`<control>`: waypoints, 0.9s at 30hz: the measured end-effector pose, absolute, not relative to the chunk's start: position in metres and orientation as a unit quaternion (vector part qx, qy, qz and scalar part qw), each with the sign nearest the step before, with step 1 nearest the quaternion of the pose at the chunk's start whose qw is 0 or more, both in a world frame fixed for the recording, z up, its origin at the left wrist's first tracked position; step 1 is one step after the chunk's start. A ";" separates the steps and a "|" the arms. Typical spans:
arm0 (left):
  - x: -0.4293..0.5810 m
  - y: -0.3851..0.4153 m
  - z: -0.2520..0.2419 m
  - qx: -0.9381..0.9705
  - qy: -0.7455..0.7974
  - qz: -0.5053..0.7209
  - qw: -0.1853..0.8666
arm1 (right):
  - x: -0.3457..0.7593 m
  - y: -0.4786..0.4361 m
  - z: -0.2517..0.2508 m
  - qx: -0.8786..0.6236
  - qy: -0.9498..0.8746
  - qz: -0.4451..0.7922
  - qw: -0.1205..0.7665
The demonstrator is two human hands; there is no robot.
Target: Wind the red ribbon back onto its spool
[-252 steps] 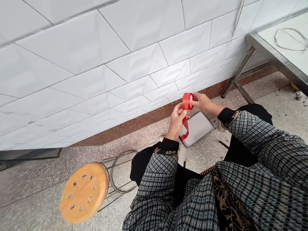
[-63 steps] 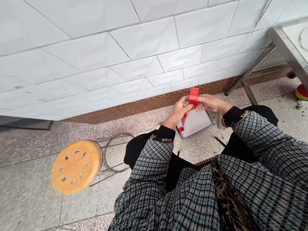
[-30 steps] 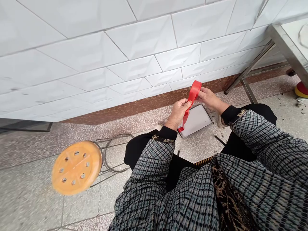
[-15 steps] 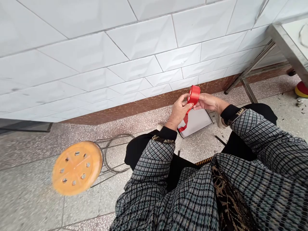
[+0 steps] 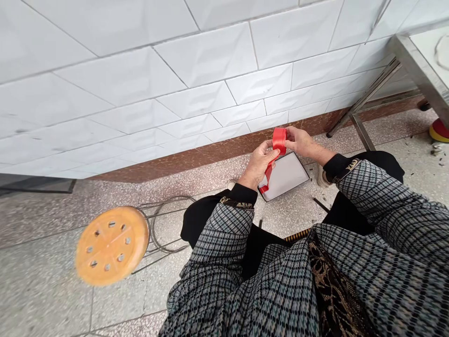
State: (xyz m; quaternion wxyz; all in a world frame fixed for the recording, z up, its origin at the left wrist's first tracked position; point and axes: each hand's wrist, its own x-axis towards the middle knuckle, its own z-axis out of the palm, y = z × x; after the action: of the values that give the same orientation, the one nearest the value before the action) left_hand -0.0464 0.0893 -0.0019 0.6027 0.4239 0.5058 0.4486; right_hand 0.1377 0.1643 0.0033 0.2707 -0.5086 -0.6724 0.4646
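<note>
We note the stool [image 5: 112,245] at left and the box [image 5: 289,175] on the floor [image 5: 280,220]. The ribbon [image 5: 279,138] is held above the box, roll axis sideways, tail slanting down-left. Left hand [image 5: 258,164]: grip clamped on the ribbon, thumb nearside. Right hand [image 5: 301,142]: fingers together on its right rim.
</note>
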 end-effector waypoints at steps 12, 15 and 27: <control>-0.030 0.084 -0.005 0.360 0.529 0.490 0.592 | 0.130 0.169 -0.012 -0.548 -0.509 0.549 0.374; -0.029 0.084 -0.004 0.397 0.527 0.475 0.581 | 0.130 0.167 -0.005 -0.533 -0.465 0.604 0.367; -0.028 0.086 -0.010 0.458 0.559 0.468 0.509 | 0.129 0.159 0.009 -0.500 -0.293 0.778 0.243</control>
State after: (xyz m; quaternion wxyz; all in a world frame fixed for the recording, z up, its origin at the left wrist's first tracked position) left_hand -0.0276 0.0865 -0.0100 0.5092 0.4579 0.5585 0.4681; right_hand 0.1291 0.1593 0.0089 0.2433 -0.5001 -0.2933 0.7776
